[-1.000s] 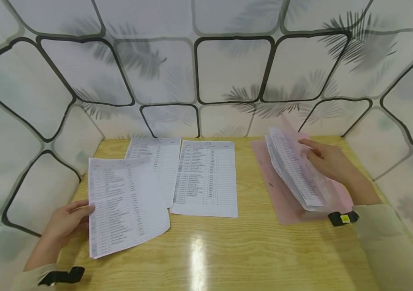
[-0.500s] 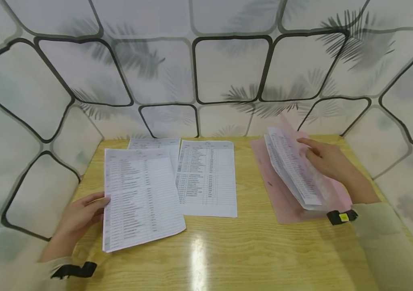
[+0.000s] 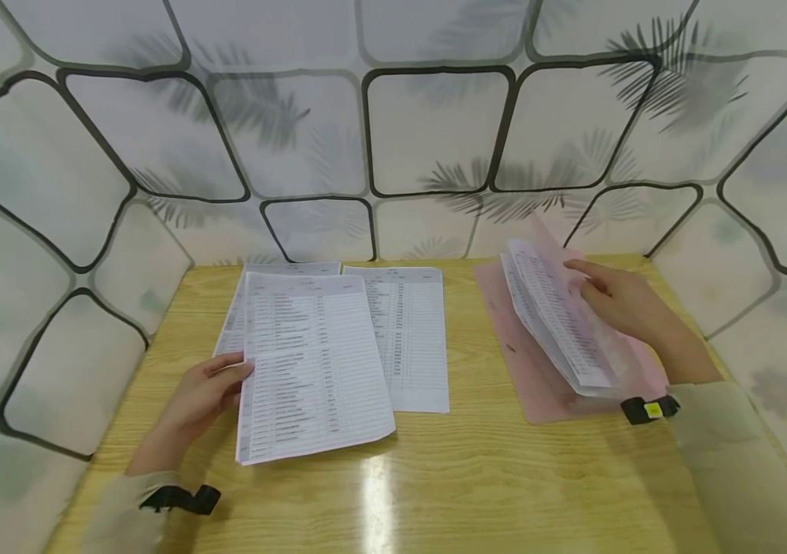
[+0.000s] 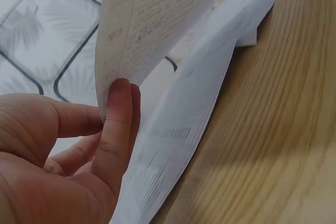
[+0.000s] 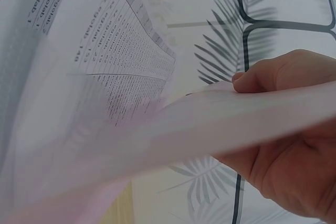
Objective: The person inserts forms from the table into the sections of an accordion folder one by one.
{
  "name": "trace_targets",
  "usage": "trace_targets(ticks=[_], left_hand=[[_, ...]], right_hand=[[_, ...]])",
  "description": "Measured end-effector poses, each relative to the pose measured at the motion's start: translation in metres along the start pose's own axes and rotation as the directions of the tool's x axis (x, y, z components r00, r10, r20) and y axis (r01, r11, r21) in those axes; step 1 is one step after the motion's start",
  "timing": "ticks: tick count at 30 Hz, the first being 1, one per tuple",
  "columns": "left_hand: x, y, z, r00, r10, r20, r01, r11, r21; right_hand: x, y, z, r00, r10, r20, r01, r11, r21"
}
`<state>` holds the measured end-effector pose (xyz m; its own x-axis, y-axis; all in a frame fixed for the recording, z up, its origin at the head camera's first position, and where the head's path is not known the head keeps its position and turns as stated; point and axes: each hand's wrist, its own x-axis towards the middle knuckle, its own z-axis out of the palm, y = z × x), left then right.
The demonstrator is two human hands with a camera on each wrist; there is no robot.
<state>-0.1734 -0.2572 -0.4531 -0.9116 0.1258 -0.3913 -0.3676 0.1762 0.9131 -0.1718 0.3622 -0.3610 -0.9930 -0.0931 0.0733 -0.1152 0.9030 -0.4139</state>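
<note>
My left hand (image 3: 202, 396) pinches a printed paper sheet (image 3: 313, 369) by its left edge, thumb in front and fingers behind, as the left wrist view shows. That sheet is tilted and overlaps two other printed pages, a left page (image 3: 230, 332) and a right page (image 3: 422, 338). On the right, my right hand (image 3: 621, 308) holds up the see-through pink cover of a plastic folder (image 3: 514, 365). In the right wrist view the thumb (image 5: 262, 74) lies over the cover's edge, with the palm below. Printed sheets (image 3: 552, 308) stand partly raised inside the folder.
A wooden table (image 3: 490, 492) lies under everything. A patterned backdrop (image 3: 441, 131) with leaf shapes rises behind and at both sides. Each wrist wears a black strap, such as the left strap (image 3: 181, 500).
My left hand has carried its paper to the right and slightly up, from beside the left page to over both pages. The right hand and folder stay nearly still.
</note>
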Motion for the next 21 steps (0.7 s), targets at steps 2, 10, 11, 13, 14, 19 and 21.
trace_targets(ticks=[2,10,11,13,14,19,21], left_hand=[[0.003,0.002,0.008,1.000,0.002,0.016,-0.002,1.000,-0.010],[0.013,0.008,0.040,0.996,0.038,0.081,-0.033,0.997,-0.063],[0.014,0.009,0.044,0.996,0.036,0.086,-0.030,0.997,-0.070],[0.017,0.011,0.054,0.995,0.035,0.095,-0.027,0.996,-0.082],[0.018,0.012,0.058,0.994,0.034,0.099,-0.026,0.996,-0.085],[0.026,0.018,0.079,0.992,0.034,0.121,-0.024,0.996,-0.083],[0.029,0.019,0.086,0.991,0.037,0.131,-0.027,0.996,-0.082]], right_hand=[[0.000,0.000,0.000,1.000,-0.008,-0.008,0.008,1.000,0.000],[-0.001,-0.001,-0.005,1.000,-0.015,-0.016,0.015,1.000,0.019],[-0.001,-0.001,-0.006,1.000,-0.013,-0.016,0.013,1.000,0.021],[-0.001,-0.001,-0.007,1.000,-0.014,-0.014,0.014,1.000,0.024],[-0.002,-0.001,-0.007,1.000,-0.014,-0.016,0.014,1.000,0.024],[-0.002,-0.001,-0.007,1.000,-0.018,-0.024,0.019,0.999,0.032],[-0.002,-0.001,-0.007,1.000,-0.015,-0.024,0.016,0.999,0.033]])
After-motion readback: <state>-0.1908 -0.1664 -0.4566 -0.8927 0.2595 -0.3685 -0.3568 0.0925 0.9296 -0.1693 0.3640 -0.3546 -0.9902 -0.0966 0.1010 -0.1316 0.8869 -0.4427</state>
